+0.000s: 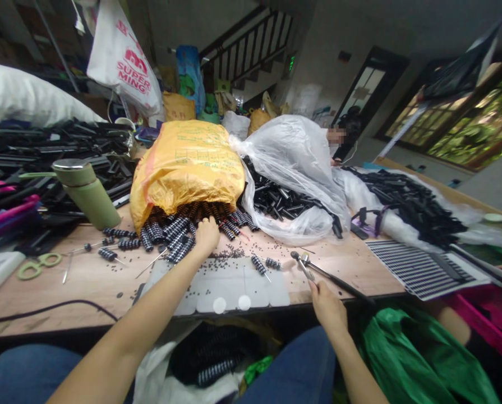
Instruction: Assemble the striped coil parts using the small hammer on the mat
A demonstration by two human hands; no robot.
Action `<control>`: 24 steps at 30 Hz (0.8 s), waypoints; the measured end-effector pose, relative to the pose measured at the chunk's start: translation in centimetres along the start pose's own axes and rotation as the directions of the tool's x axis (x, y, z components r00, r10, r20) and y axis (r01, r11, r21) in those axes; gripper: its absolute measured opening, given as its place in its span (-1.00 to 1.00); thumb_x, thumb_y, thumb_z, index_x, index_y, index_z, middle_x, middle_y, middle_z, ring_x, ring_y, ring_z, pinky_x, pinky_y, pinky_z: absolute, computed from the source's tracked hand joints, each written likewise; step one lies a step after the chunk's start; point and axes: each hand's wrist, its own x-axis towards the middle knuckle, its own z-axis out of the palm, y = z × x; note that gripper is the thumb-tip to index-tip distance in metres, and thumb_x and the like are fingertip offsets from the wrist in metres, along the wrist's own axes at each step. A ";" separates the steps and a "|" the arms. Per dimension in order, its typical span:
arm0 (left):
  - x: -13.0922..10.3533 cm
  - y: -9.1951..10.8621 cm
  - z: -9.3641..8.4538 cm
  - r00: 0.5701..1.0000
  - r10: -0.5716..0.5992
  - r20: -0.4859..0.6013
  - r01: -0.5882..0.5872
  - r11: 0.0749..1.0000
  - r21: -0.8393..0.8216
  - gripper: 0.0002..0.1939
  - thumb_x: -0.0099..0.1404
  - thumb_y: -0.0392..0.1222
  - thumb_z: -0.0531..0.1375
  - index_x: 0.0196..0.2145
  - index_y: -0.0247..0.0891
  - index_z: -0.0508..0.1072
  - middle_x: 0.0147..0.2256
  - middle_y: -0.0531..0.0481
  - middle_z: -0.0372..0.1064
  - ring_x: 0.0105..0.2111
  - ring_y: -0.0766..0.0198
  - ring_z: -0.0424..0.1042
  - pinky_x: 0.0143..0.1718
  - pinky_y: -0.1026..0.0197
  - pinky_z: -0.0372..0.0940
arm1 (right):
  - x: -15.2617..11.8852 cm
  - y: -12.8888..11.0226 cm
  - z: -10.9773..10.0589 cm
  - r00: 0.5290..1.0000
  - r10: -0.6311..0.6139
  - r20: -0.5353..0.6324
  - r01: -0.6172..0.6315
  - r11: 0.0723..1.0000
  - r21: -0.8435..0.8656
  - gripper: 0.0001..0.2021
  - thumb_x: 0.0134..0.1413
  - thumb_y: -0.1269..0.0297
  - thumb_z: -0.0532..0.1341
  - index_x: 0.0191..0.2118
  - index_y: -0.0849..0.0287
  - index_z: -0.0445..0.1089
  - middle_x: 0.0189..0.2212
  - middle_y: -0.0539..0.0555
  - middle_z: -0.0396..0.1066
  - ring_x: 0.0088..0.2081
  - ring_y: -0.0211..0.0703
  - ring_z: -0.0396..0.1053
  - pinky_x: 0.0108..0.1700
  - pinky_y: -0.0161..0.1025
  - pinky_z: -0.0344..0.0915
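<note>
My left hand (207,235) reaches into a pile of black-and-white ribbed cylinders (177,231) at the mouth of a yellow sack (187,163). Its fingertips are hidden among them, so its grip is unclear. In my right hand (330,307), near the table's front edge, is a slim metal tool (304,268) with a dark rounded end, pinched by the fingers. Just beside it lies a tool with a shiny head and a long black handle (343,285). Two loose ribbed pieces (259,265) rest on the grey mat (234,289), one with a thin metal pin sticking out.
Small dark bits (229,253) are scattered over the tabletop. Scissors (39,266) and a green flask (86,193) stand to the left. Clear plastic bags (295,151) hold black parts behind. A striped sheet (419,266) lies right. A person (346,134) is at the far side.
</note>
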 end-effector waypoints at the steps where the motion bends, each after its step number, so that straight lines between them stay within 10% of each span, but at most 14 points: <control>1: 1.5 -0.1 0.6 0.999 -0.033 0.010 0.033 0.999 -0.005 -0.70 0.22 -0.32 -0.04 -0.17 -0.57 0.34 -0.23 -0.45 0.31 -0.18 -0.01 0.30 -0.22 0.07 0.20 | 0.2 0.2 0.3 1.000 -0.001 -0.014 0.001 1.000 -0.006 -0.64 0.20 0.12 -0.14 -0.30 0.21 0.30 -0.45 0.20 0.42 -0.42 -0.04 0.40 -0.42 -0.22 0.18; 6: 2.9 -0.1 3.1 0.996 -0.077 0.051 0.081 0.993 -0.082 -0.77 0.16 -0.41 -0.02 -0.41 -0.55 0.42 -0.37 -0.44 0.34 -0.22 -0.08 0.36 -0.25 -0.01 0.24 | 3.5 -1.5 -0.1 0.954 -0.150 -0.260 0.197 0.966 0.165 -0.75 0.15 0.24 -0.02 -0.29 0.26 0.33 -0.30 0.22 0.39 -0.19 -0.02 0.30 -0.18 -0.18 0.18; 13: -1.0 0.6 1.8 1.000 -0.003 0.028 0.012 0.938 -0.347 -0.64 0.27 -0.28 -0.05 0.02 -0.38 0.22 -0.15 -0.24 0.30 -0.32 0.22 0.41 -0.26 0.14 0.30 | 17.6 -10.1 -2.5 0.964 -0.174 -0.202 0.251 0.850 0.464 -0.78 0.14 0.39 0.02 -0.13 0.29 0.30 -0.12 0.21 0.34 -0.04 -0.12 0.22 0.00 -0.23 0.10; 15: -2.5 0.7 1.0 0.994 -0.060 0.087 0.097 0.843 -0.530 -0.65 0.29 -0.24 -0.10 0.00 -0.36 0.21 -0.35 -0.09 0.35 -0.51 0.34 0.39 -0.45 0.25 0.32 | 20.5 -11.8 -2.7 0.979 -0.134 -0.156 0.196 0.834 0.516 -0.80 0.12 0.37 0.08 -0.14 0.31 0.31 -0.14 0.21 0.34 -0.07 -0.09 0.25 -0.02 -0.15 0.14; 19: -5.8 -0.2 -0.6 0.909 -0.129 0.395 0.414 0.195 -0.889 -0.70 0.16 -0.04 0.08 -0.23 -0.31 0.29 -0.55 0.11 0.26 -0.70 0.43 0.24 -0.73 0.38 0.14 | 22.6 -12.9 -3.0 0.991 -0.094 -0.091 0.131 0.763 0.633 -0.78 0.10 0.27 0.14 -0.17 0.28 0.32 -0.15 0.13 0.34 -0.12 -0.12 0.31 -0.07 -0.05 0.22; 24: -7.7 -0.3 -1.8 0.912 -0.198 0.360 0.398 0.213 -0.892 -0.62 -0.02 -0.03 0.22 -0.29 -0.31 0.32 -0.61 0.17 0.25 -0.76 0.50 0.13 -0.79 0.45 -0.03 | 17.6 -13.2 -2.8 0.977 -0.201 -0.065 0.175 0.598 0.782 -0.73 0.08 0.31 0.11 -0.11 0.35 0.29 -0.16 0.24 0.39 -0.14 -0.15 0.36 -0.15 -0.26 0.25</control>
